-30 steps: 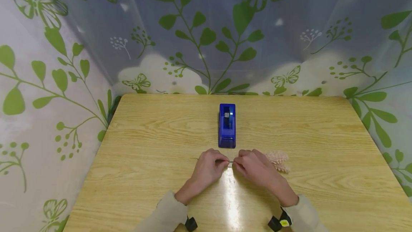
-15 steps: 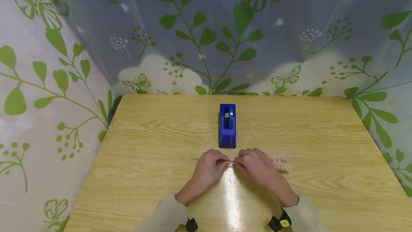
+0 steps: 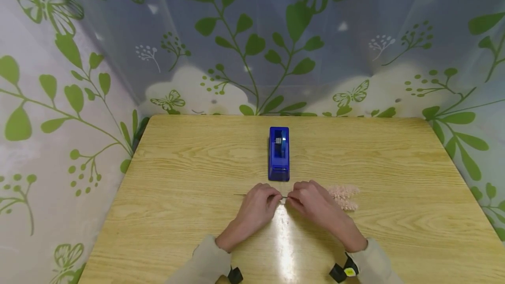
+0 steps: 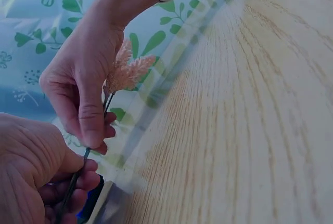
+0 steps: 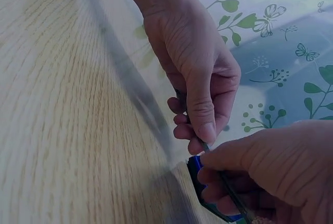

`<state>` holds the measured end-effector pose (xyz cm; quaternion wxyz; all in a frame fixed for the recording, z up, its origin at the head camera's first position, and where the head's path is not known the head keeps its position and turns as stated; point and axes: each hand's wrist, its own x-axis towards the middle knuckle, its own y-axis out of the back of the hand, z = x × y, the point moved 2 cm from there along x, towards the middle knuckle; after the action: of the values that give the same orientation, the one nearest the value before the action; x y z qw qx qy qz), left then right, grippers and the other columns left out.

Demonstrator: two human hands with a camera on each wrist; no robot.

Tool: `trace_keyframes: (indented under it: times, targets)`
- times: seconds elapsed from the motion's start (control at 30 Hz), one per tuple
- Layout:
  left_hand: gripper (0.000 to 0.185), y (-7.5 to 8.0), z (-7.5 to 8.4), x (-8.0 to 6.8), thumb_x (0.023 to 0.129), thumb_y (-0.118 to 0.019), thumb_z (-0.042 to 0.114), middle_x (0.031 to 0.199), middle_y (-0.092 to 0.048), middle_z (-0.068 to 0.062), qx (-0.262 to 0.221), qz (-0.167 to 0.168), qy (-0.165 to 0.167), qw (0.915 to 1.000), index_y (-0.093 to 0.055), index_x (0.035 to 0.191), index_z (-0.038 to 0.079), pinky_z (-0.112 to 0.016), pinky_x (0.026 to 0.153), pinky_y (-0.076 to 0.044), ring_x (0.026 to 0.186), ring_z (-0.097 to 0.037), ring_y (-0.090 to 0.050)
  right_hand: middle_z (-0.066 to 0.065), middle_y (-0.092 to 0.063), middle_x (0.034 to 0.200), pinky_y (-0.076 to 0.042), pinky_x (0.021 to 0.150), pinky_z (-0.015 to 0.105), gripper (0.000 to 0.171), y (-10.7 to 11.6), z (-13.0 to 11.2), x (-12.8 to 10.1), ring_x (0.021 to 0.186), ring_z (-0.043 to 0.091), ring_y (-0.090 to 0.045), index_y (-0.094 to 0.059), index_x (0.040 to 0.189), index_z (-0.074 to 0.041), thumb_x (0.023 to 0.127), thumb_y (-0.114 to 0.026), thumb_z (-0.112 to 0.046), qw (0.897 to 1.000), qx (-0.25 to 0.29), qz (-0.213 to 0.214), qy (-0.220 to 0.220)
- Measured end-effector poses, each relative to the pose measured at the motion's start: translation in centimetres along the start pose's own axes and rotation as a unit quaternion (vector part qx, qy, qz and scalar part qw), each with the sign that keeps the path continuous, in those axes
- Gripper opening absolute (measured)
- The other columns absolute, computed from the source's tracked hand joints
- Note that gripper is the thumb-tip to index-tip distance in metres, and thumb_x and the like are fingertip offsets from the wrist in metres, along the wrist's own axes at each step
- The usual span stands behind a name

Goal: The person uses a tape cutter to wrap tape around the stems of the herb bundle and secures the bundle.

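Thin dark stems [image 4: 74, 181] of a spray with fluffy pale pink flower heads [image 3: 344, 197] run sideways between my hands, low over the table in front of a blue tape dispenser [image 3: 279, 154]. My left hand [image 3: 258, 205] pinches the stems between thumb and fingers; a thin stem end [image 3: 239, 194] sticks out to its left. Close beside it, my right hand [image 3: 313, 200] pinches the stems nearer the flower heads, which show past its far side. Only a short piece of stem shows between the fingertips. In the left wrist view two stems lead up to the flower heads.
The wood-grain table [image 3: 189, 157] extends around both hands. Behind it and at the sides hang curtains [image 3: 252, 56] printed with green leaves and butterflies. A bright light reflection lies on the tabletop between the forearms. Black devices [image 3: 338, 272] are strapped at both wrists.
The pink flower heads have shifted slightly to the right and look turned and more spread. Both hands keep nearly the same place and pinch on the stems. The tape dispenser stays put.
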<state>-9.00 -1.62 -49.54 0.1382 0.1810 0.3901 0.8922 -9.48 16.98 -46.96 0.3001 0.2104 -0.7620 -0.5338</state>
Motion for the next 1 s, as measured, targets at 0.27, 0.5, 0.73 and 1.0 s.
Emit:
trace_keyframes:
  times: [0.27,0.5,0.73,1.0]
  targets:
    - [0.006,0.00,-0.09,-0.03,0.095,-0.075,0.010,0.088,-0.075,0.002,0.000,0.042,-0.026,0.9988,-0.081,0.093,0.011,-0.027,0.073,-0.053,0.082,-0.016,-0.064,-0.008,-0.055,0.070,-0.042,0.058,0.024,0.022,-0.39,-0.02,-0.09,0.060,0.003,-0.041,-0.069,0.079,-0.013,0.101,-0.066,-0.012,0.999,0.013,-0.037,-0.032]
    - [0.005,-0.01,-0.29,0.06,0.092,-0.078,0.007,0.087,-0.075,0.002,-0.008,0.060,-0.034,0.9976,-0.082,0.092,0.011,-0.027,0.072,-0.052,0.082,-0.016,-0.063,-0.006,-0.062,0.074,-0.049,0.062,0.032,0.010,-0.37,-0.23,0.01,0.061,0.005,-0.047,-0.076,0.086,-0.011,0.096,-0.074,-0.011,0.999,-0.023,-0.022,-0.026]
    - [0.005,0.13,-0.24,0.11,0.090,-0.080,0.006,0.087,-0.075,0.002,-0.017,0.068,-0.033,0.9970,-0.082,0.091,0.010,-0.027,0.073,-0.053,0.083,-0.015,-0.064,-0.006,-0.063,0.071,-0.034,0.058,0.023,0.008,-0.10,-0.27,0.14,0.058,0.003,-0.045,-0.078,0.083,-0.012,0.091,-0.078,-0.012,0.999,-0.041,0.011,-0.011]
    - [0.005,0.11,-0.22,0.11,0.094,-0.076,0.009,0.090,-0.075,0.002,-0.016,0.046,-0.028,0.9984,-0.081,0.096,0.011,-0.025,0.073,-0.053,0.084,-0.014,-0.063,-0.007,-0.065,0.073,-0.040,0.061,0.027,0.008,-0.31,-0.02,0.04,0.062,0.007,-0.054,-0.079,0.082,-0.016,0.088,-0.083,-0.012,0.997,-0.068,0.037,0.014]
